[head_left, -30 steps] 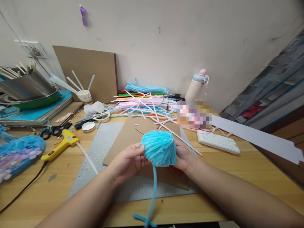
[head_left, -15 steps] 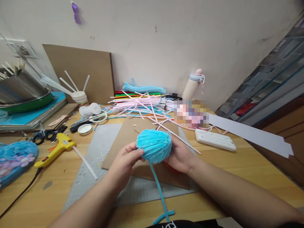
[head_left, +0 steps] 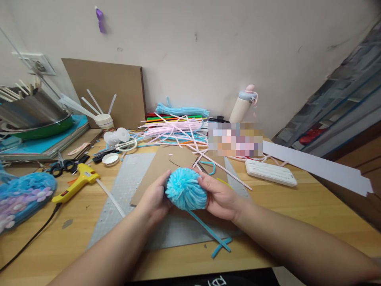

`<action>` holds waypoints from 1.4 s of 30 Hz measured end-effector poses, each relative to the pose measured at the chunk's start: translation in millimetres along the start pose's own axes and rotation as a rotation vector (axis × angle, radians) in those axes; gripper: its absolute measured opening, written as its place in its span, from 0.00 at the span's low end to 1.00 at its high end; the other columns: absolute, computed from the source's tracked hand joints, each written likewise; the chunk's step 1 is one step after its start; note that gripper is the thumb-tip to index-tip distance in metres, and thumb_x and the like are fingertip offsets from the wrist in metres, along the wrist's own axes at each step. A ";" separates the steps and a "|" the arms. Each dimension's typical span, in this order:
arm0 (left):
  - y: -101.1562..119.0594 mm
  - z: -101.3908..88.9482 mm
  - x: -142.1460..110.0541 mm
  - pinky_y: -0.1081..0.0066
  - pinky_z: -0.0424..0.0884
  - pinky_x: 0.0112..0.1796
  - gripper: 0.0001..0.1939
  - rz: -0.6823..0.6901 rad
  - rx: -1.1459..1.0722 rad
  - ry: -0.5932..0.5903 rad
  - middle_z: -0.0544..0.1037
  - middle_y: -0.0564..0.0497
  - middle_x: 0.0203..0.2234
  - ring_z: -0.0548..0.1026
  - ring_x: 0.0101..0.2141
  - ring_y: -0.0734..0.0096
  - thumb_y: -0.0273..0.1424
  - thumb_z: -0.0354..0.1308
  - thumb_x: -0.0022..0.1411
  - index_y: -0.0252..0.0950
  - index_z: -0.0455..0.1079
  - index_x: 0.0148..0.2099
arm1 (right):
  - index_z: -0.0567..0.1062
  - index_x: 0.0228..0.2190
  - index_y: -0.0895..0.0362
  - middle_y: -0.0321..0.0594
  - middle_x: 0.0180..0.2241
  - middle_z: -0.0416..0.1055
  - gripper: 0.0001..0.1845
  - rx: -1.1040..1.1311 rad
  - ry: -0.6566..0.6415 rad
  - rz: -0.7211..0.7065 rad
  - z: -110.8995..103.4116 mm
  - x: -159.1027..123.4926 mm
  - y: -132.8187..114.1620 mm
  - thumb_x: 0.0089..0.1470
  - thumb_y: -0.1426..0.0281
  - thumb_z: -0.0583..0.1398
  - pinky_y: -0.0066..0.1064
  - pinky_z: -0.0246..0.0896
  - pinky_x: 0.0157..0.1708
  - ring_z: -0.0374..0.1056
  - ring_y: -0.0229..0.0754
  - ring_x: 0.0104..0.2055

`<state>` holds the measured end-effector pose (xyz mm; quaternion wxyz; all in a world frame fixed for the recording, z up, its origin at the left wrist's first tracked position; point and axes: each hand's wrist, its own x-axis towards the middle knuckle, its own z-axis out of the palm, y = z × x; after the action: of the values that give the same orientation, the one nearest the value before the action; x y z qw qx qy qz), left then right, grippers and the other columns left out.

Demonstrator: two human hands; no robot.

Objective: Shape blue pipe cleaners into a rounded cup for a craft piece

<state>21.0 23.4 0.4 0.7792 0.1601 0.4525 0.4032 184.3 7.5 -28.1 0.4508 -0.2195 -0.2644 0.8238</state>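
Note:
Between my two hands is a rounded bundle of fuzzy turquoise pipe cleaners [head_left: 187, 190], its strands fanning out from a centre point that faces up and left. My left hand [head_left: 159, 195] is wrapped round its left side. On the right side my right hand [head_left: 222, 195] grips it, thumb across the top. A turquoise pipe cleaner stem [head_left: 205, 227] trails down from the bundle and crosses a short piece near the table's front edge. Below lie a sheet of cardboard [head_left: 151, 174] and a grey cutting mat [head_left: 119, 190]. The bundle's underside is hidden.
To the left lie a yellow glue gun [head_left: 76, 182], scissors [head_left: 64, 167] and a blue flowered piece [head_left: 26, 194]. Pink pipe cleaners [head_left: 175, 129] are heaped at the back. A bottle [head_left: 240, 105] and a white power strip [head_left: 270, 172] stand and lie to the right.
The bundle has been turned so its gathered centre shows, and sits slightly lower and left. Its stem now slants right. Bent turquoise and yellow pieces behind my right hand have come into view.

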 end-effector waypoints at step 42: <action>-12.2 -10.4 6.7 0.67 0.73 0.40 0.14 0.011 0.158 -0.026 0.82 0.42 0.32 0.80 0.32 0.61 0.36 0.57 0.61 0.28 0.75 0.40 | 0.72 0.23 0.60 0.39 0.21 0.74 0.20 -0.029 0.413 0.204 20.0 20.9 8.8 0.59 0.60 0.56 0.40 0.67 0.46 0.74 0.41 0.30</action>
<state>20.0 19.8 -16.5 0.7675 0.2290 0.4720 0.3685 156.4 16.7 -21.0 0.4067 -0.4154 -0.1548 0.7988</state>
